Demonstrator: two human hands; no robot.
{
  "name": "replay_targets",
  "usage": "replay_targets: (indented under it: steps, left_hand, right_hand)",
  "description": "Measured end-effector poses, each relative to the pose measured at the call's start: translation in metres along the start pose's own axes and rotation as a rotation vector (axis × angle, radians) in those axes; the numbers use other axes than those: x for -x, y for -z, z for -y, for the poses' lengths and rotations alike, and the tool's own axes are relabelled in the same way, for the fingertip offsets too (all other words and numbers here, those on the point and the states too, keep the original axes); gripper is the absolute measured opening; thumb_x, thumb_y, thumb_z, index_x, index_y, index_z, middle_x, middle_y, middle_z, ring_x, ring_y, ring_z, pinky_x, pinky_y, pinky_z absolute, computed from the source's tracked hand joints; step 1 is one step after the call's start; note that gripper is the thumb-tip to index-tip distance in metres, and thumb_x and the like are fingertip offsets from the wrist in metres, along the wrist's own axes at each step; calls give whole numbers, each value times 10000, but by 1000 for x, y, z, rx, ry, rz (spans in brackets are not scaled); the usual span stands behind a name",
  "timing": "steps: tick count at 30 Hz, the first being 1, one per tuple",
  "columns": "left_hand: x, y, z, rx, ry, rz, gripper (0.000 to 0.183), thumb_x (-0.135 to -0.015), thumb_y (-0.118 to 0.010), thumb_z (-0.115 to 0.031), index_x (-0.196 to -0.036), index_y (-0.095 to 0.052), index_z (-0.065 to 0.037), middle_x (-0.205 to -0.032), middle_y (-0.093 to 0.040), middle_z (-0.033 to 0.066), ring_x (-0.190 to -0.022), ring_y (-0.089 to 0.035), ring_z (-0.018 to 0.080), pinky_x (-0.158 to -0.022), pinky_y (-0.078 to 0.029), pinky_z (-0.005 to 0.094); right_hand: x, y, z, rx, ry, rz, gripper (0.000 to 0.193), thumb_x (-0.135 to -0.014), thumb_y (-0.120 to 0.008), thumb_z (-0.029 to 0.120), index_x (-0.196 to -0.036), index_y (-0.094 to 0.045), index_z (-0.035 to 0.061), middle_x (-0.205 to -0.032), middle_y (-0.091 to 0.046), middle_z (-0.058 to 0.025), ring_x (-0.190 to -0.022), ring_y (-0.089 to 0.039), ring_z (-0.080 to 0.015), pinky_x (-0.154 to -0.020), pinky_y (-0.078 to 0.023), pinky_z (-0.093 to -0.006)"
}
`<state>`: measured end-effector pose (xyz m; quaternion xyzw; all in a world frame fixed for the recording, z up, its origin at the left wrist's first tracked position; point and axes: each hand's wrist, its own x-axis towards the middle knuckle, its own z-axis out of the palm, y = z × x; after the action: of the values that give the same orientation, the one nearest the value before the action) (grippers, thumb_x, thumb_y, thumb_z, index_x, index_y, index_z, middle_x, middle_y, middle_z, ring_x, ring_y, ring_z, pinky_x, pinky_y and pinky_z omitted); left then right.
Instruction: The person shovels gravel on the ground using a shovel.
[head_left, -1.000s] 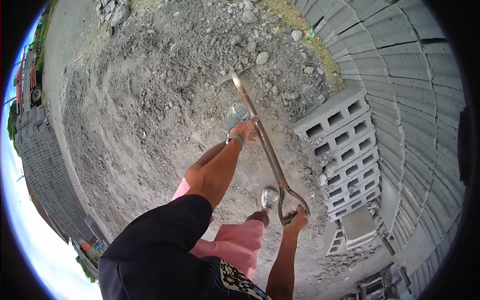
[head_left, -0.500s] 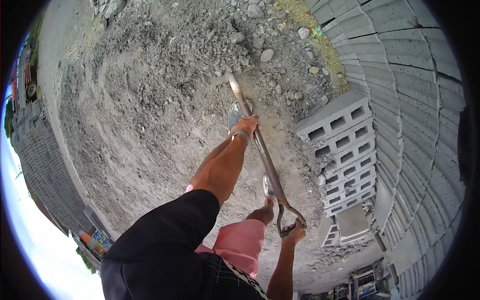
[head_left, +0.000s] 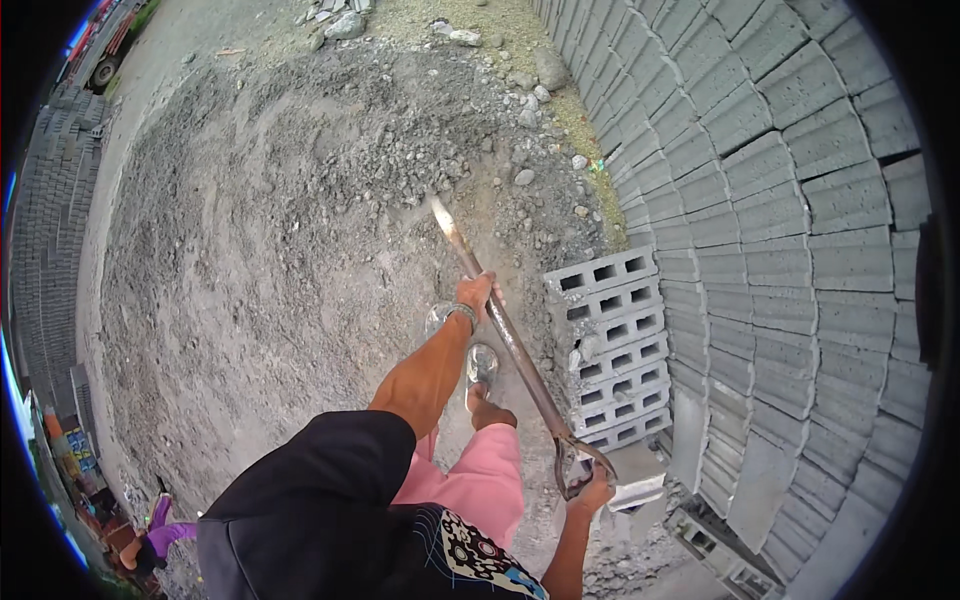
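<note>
I hold a shovel (head_left: 522, 358) slantwise in front of me, with its worn shaft running from the upper left down to the lower right. My left hand (head_left: 480, 293) is closed round the lower part of the shaft. At the other end, my right hand (head_left: 592, 488) grips the split D-shaped handle. The blade cannot be made out; the pale socket end meets a heap of grey, crumbly mix (head_left: 400, 165). My feet stand on the gritty ground just behind the shaft.
A stack of hollow concrete blocks (head_left: 622, 345) rises close to the right of the shaft. Beyond it runs a long wall of stacked blocks (head_left: 760, 220). Stones (head_left: 548, 70) lie past the heap. Another person in purple (head_left: 165, 528) is at the lower left.
My view has swung to the right and taken in more of the block wall. My feet have shifted closer together. Both hands keep their hold on the shovel.
</note>
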<state>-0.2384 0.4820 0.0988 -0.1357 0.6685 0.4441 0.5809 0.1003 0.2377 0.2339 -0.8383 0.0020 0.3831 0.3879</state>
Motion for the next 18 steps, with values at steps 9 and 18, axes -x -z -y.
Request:
replay_targets:
  steps: [9,18]
  left_hand:
    - [95,161,100,579,69,-17,103,-870,-576,-110,-806,-516,-55,-676,-525,72,-558,-544,213,-536,-525,422]
    - [209,594,298,1186,-41,-310,215,-879,-562,-202,-704,-466,-122,-586,-450,30,-539,-458,192,-600,-468,386]
  right_hand:
    - [48,77,67,297,359,261,73,-825,-611,110,-816,-565,54,-522,-450,-19,-357,-423,-142,-326,-345,-282]
    - [214,51,-108,820,545,886,135,-771,-696,90,-832,-595,24,-656,-574,-6,-524,-515,-98,-475,-423,-255]
